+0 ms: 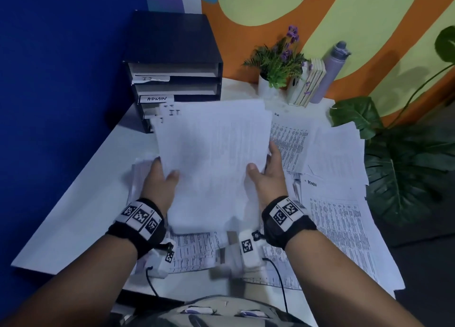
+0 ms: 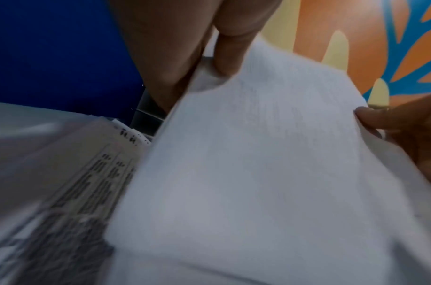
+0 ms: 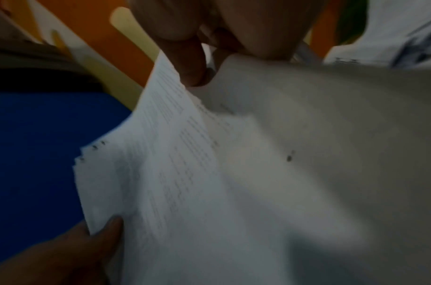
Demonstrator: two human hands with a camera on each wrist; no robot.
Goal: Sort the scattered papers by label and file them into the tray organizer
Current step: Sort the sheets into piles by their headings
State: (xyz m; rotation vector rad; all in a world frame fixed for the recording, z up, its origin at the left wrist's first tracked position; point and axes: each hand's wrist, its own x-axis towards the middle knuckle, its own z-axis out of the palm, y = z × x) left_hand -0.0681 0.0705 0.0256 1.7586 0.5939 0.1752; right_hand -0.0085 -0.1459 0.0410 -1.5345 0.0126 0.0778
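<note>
A stack of white printed papers [image 1: 211,159] hangs over the desk, held from both sides. My left hand [image 1: 161,176] grips its left edge with the thumb on top; my right hand [image 1: 264,171] grips the right edge the same way. The stack's top sheets bear an "IT" mark at the far left corner. The left wrist view shows the stack [image 2: 246,173] pinched under my left hand's thumb [image 2: 230,57]. The right wrist view shows the stack [image 3: 185,183] pinched by my right hand. A black tray organizer [image 1: 172,70] stands at the back left, with shelf labels "IT" and "ADMIN".
Loose sheets marked "HR" [image 1: 290,137] and "ADMIN" [image 1: 337,215] lie on the white desk [image 1: 81,203] to the right; more lie under my wrists. A potted plant [image 1: 275,63], books and a grey bottle [image 1: 330,73] stand at the back. A leafy plant [image 1: 403,169] borders the right edge.
</note>
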